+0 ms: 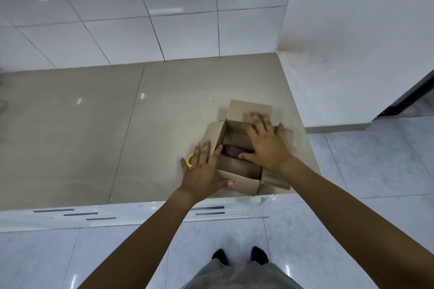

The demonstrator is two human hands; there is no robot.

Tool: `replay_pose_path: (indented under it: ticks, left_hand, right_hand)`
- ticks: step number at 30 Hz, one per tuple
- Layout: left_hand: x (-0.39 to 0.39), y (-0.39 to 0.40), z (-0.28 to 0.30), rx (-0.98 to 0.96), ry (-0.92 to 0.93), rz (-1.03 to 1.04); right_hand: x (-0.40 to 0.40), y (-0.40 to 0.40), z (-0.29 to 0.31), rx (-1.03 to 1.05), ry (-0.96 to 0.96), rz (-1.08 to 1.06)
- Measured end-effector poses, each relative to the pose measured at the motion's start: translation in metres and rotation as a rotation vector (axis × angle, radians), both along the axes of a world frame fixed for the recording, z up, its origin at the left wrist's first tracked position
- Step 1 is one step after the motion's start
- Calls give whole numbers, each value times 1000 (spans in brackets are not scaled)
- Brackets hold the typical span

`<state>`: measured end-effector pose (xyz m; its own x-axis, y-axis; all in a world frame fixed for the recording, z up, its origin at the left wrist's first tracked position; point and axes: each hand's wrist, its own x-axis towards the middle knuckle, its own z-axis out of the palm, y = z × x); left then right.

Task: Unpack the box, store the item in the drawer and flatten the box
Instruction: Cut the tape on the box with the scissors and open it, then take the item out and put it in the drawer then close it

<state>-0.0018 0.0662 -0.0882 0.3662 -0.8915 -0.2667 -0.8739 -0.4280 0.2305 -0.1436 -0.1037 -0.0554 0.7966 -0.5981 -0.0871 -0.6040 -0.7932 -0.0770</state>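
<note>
Matt brown cardboard box [237, 180], glossy beige stone countertop [94, 136], glossy white wall tiles [117, 19]

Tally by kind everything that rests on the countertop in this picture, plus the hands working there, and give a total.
Cardboard box, flaps open: 1
Dark item inside the box: 1
Yellow object, mostly hidden behind the left hand: 1
Hands: 2, left hand and right hand
Total: 5
</note>
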Motion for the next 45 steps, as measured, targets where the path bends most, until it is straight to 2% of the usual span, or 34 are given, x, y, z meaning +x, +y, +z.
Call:
replay_pose_path:
  ticks: [4,8,12,15,19,22,25,28,30,32,34,37,40,42,45]
  left_hand:
    - [-3,-1,-3,-15,1,35]
    - [-10,-11,1,-3,2,99]
    - [-10,-24,2,-6,26,163]
    - [-8,-36,0,0,-4,179]
    - [-10,-47,-15,36,47,174]
    - [-2,-57,-8,-25,107,193]
    - [14,-49,6,-173,321,181]
    - [19,-21,17,-502,544,266]
    - [12,8,22,-708,801,513]
    - [5,38,26,-804,1012,775]
    - [3,64,22,-788,1236,928]
    - [-7,93,4,-628,1705,1126]
    - [-25,115,-23,-558,2077,1213]
    - [-40,124,-43,-546,2185,1266]
    - [-57,126,-75,-525,2210,1413]
  right_hand:
    - [8,16,-12,-14,151,15]
    - [15,10,-4,-37,107,7]
    - [16,7,17,34,-302,-208]
    - [10,24,23,82,-537,-306]
    - [-14,65,-2,138,-718,-371]
    - [-24,77,-11,113,-748,-350]
    - [-31,88,-20,0,-696,-311]
    - [-37,107,-35,-63,-639,-243]
    - [-39,118,-48,-62,-587,-198]
    - [-38,126,-59,-71,-558,-161]
    - [-35,130,-67,-83,-528,-137]
    - [-30,135,-76,-76,-471,-125]
    - [-30,135,-85,-41,-431,-178]
    - [-31,134,-93,-21,-449,-191]
    - [-32,130,-103,11,-531,-192]
